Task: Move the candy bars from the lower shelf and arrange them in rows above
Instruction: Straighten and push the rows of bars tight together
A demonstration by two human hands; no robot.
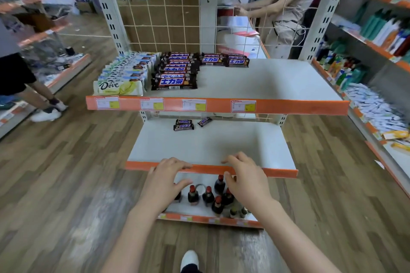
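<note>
Lower shelf (255,139): 3 candy bars (183,127) left, dark wrappers, at the back and left of centre. 2 lie stacked or side by side; the 3rd (204,121) sits just beside them, tilted.

Upper shelf (277,82): 1 full row of dark bars (175,83) running front to back, beside a row of pale Dove bars (118,87); a 2nd dark row (224,60) begun at the back with only a few bars.

Left hand (165,176): fingers curled loosely over the orange front lip (279,172) of the lower shelf, holding no bar.

Right hand (244,173): fingers bent and spread over the same lip, also holding nothing.

Step in hand, as we judge it: reach for the last 3 bars. We go deep under the upper shelf, keeping wrists low to clear its edge. We gather the pair with 1 hand and the tilted bar with the other, labels up, then lay them in front of the short row, square to the full one.

Below: small dark bottles (208,196); we leave them alone.
</note>
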